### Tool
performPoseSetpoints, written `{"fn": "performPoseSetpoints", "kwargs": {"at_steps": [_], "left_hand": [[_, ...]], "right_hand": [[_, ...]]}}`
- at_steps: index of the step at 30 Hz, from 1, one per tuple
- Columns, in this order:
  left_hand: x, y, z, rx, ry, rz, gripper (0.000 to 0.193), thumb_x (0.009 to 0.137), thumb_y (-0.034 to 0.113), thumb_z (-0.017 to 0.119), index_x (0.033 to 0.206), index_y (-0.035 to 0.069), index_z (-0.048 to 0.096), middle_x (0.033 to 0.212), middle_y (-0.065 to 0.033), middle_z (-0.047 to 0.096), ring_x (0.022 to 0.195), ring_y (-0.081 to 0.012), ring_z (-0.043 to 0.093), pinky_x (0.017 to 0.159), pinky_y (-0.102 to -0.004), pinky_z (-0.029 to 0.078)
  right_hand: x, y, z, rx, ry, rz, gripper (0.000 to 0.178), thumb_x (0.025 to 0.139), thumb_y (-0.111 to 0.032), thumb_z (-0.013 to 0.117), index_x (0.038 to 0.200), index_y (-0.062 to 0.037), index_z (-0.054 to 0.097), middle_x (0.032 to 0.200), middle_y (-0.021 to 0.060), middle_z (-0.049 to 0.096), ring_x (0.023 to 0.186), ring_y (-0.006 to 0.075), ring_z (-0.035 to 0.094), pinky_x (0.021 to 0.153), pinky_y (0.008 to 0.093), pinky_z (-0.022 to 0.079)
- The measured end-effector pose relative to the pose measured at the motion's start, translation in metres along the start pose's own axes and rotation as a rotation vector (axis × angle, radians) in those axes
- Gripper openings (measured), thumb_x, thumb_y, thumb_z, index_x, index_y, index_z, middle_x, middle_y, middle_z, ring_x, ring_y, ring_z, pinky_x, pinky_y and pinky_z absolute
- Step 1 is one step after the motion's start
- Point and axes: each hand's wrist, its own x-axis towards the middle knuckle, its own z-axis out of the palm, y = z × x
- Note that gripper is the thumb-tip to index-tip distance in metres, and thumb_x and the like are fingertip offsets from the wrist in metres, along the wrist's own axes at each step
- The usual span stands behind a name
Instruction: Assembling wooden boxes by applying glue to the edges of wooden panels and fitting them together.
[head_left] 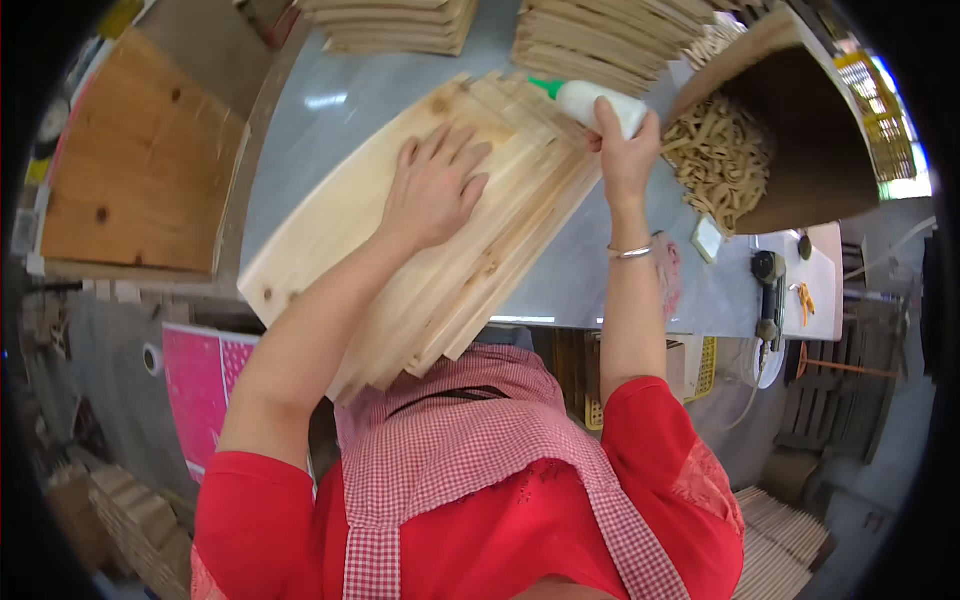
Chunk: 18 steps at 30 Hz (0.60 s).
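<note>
Gray table bore stacked wooden boards, left hand spread flat on top, right hand clamped around 1 green-tipped white bottle.

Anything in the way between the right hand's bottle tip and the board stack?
Nothing visible. The right hand grips the white bottle, its green tip by the far end of the board stack. The left hand lies on the top board, nearer the body, clear of the tip.
</note>
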Motion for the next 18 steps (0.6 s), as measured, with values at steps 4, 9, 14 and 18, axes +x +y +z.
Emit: {"fn": "performPoseSetpoints", "kwargs": {"at_steps": [4, 9, 14, 18], "left_hand": [[-0.001, -0.006, 0.002, 0.022, -0.017, -0.001, 0.040, 0.096, 0.031, 0.055, 0.134, 0.017, 0.057, 0.149, -0.0082, 0.045, 0.142, -0.0310, 0.035, 0.115, -0.0531, 0.025], [-0.010, -0.003, 0.001, 0.024, -0.011, -0.023, 0.040, 0.096, 0.031, 0.056, 0.134, 0.018, 0.057, 0.149, -0.0069, 0.045, 0.141, -0.0305, 0.036, 0.115, -0.0541, 0.024], [-0.013, 0.000, 0.002, 0.007, -0.005, -0.011, 0.040, 0.096, 0.031, 0.056, 0.135, 0.018, 0.057, 0.149, -0.0064, 0.046, 0.141, -0.0301, 0.036, 0.115, -0.0542, 0.025], [-0.011, -0.001, 0.004, 0.005, 0.012, 0.005, 0.040, 0.097, 0.031, 0.056, 0.134, 0.018, 0.057, 0.149, -0.0063, 0.046, 0.141, -0.0300, 0.036, 0.115, -0.0539, 0.025]], "right_hand": [[0.002, 0.009, 0.028, -0.017, -0.026, 0.019, 0.041, 0.086, -0.024, 0.078, 0.104, 0.0021, 0.053, 0.084, 0.0100, 0.065, 0.058, 0.0119, 0.061, 0.048, 0.0250, 0.049], [0.002, 0.025, 0.044, -0.174, -0.093, -0.021, 0.064, 0.076, -0.038, 0.083, 0.113, 0.0076, 0.056, 0.101, 0.0208, 0.069, 0.095, 0.0296, 0.067, 0.085, 0.0395, 0.052], [-0.003, 0.012, 0.049, -0.334, -0.129, -0.112, 0.064, 0.075, -0.037, 0.082, 0.114, 0.0065, 0.056, 0.102, 0.0223, 0.069, 0.093, 0.0311, 0.068, 0.083, 0.0393, 0.053], [0.001, 0.001, 0.022, -0.542, -0.162, -0.195, 0.061, 0.076, -0.036, 0.081, 0.116, 0.0041, 0.057, 0.102, 0.0216, 0.070, 0.091, 0.0315, 0.069, 0.082, 0.0391, 0.054]]}}
